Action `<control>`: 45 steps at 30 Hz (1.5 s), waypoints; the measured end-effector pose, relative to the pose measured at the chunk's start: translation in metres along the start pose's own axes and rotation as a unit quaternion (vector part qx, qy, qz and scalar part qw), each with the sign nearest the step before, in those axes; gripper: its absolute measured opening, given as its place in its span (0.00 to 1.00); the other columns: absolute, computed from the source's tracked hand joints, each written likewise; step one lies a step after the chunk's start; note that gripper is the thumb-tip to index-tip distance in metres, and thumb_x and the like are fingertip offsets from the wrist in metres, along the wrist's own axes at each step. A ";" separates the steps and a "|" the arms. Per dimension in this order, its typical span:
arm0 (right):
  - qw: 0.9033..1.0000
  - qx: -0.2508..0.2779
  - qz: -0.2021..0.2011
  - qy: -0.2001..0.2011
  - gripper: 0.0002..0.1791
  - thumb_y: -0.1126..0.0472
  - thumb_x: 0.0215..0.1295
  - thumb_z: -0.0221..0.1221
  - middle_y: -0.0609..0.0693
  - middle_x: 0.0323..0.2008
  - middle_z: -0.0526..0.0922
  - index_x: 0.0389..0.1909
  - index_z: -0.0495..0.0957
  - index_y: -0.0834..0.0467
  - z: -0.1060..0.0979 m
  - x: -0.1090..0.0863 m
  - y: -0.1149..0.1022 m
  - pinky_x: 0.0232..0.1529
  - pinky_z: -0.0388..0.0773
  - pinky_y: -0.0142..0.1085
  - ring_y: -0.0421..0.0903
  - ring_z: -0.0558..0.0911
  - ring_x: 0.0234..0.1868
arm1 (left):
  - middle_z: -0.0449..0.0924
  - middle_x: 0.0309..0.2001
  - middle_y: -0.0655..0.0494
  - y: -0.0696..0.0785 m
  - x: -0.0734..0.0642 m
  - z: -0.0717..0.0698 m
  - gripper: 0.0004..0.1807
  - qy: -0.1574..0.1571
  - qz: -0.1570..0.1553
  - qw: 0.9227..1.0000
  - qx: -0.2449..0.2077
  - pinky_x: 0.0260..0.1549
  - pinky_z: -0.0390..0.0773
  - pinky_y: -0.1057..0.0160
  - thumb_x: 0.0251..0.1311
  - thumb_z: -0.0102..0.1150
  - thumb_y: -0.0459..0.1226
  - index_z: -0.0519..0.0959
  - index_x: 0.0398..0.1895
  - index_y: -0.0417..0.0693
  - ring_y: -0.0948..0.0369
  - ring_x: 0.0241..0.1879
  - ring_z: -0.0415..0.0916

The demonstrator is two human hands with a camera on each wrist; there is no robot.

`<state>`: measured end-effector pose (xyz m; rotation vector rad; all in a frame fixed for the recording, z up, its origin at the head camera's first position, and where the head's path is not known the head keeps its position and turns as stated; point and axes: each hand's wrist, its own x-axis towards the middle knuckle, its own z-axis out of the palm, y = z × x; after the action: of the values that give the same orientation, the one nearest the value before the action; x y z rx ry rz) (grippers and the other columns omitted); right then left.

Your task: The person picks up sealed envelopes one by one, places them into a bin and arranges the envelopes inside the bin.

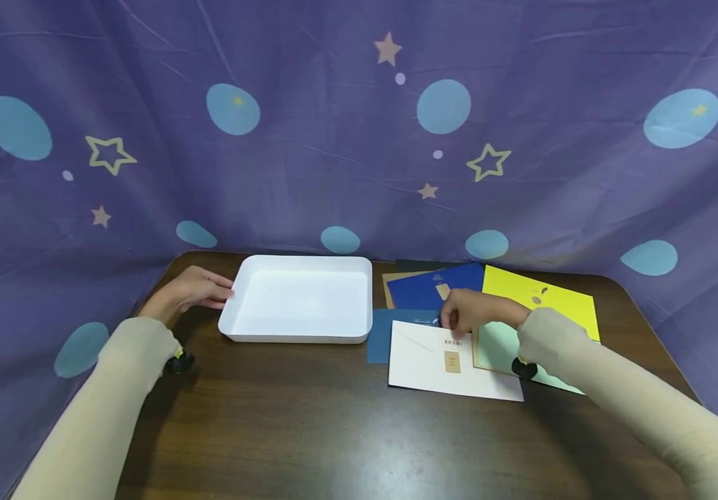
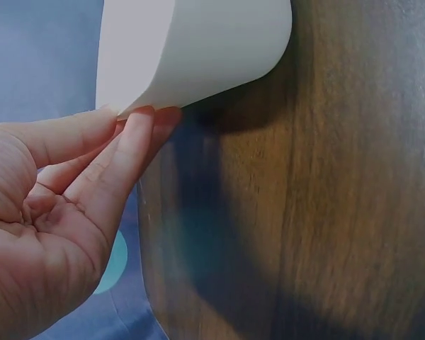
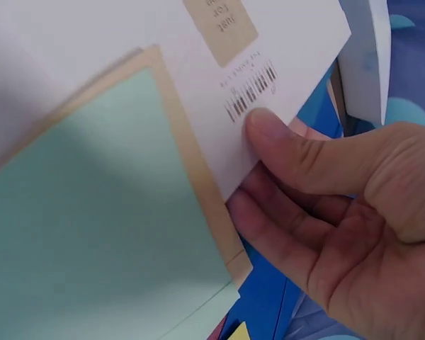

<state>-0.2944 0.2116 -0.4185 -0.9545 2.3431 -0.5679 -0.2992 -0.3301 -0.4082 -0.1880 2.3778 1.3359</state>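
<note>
My left hand [image 1: 199,288] pinches the left rim of a shallow white tray [image 1: 296,339], thumb above and fingers below in the left wrist view. My right hand [image 1: 474,310] pinches the far edge of a white card [image 1: 421,368] that bears a brown label and a barcode. In the right wrist view the thumb [image 3: 290,152] presses beside the barcode, with the other fingers under the card. Against the white card lies a mint-green card [image 3: 106,219] with a tan border. A teal card [image 1: 379,340] shows partly from beneath it.
Behind the right hand lie a blue card [image 1: 415,288], a yellow card [image 1: 568,305] and a tan piece [image 1: 390,278], overlapping. The dark wooden table [image 1: 271,423] extends toward the person. A purple patterned cloth [image 1: 346,125] hangs behind its far edge.
</note>
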 end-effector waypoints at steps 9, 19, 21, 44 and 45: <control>0.992 0.089 0.085 -0.019 0.06 0.76 0.58 0.67 0.51 0.27 0.85 0.32 0.86 0.63 -0.012 0.005 -0.001 0.25 0.80 0.33 0.42 0.75 0.22 | 0.84 0.35 0.58 0.002 -0.001 0.000 0.30 0.007 -0.014 1.000 0.007 0.40 0.90 0.66 0.65 0.64 0.30 0.68 0.66 0.19 0.67 0.32 0.83; 0.988 0.128 0.087 -0.003 0.06 0.75 0.59 0.67 0.48 0.28 0.85 0.33 0.87 0.61 -0.013 0.004 -0.007 0.33 0.87 0.35 0.42 0.79 0.28 | 0.84 0.34 0.58 0.003 -0.001 0.002 0.30 0.009 -0.012 1.000 0.007 0.40 0.90 0.65 0.65 0.64 0.30 0.68 0.65 0.20 0.68 0.32 0.83; 0.987 0.141 0.078 0.005 0.06 0.75 0.59 0.67 0.48 0.28 0.84 0.33 0.87 0.62 -0.014 0.002 -0.008 0.34 0.87 0.35 0.42 0.79 0.29 | 0.84 0.34 0.59 0.004 -0.002 0.002 0.30 0.009 -0.012 1.000 0.005 0.40 0.90 0.64 0.65 0.64 0.30 0.68 0.66 0.20 0.67 0.32 0.83; 0.959 0.251 0.059 0.113 0.09 0.70 0.62 0.68 0.52 0.36 0.90 0.44 0.87 0.64 -0.020 0.001 -0.015 0.43 0.89 0.41 0.47 0.85 0.37 | 0.83 0.32 0.59 0.004 0.001 0.003 0.30 0.021 -0.024 0.999 0.011 0.37 0.90 0.67 0.63 0.65 0.30 0.69 0.65 0.21 0.68 0.29 0.82; 0.959 0.253 0.060 0.117 0.09 0.70 0.62 0.68 0.52 0.36 0.90 0.44 0.88 0.65 -0.020 0.002 -0.016 0.43 0.89 0.41 0.47 0.86 0.36 | 0.83 0.33 0.58 0.005 0.001 0.003 0.30 0.021 -0.024 0.999 0.013 0.37 0.90 0.67 0.63 0.65 0.30 0.69 0.65 0.21 0.68 0.30 0.82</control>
<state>-0.3001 0.2032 -0.3953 -0.5259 2.2578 -1.2106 -0.3002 -0.3248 -0.4064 -0.2669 2.4093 1.2897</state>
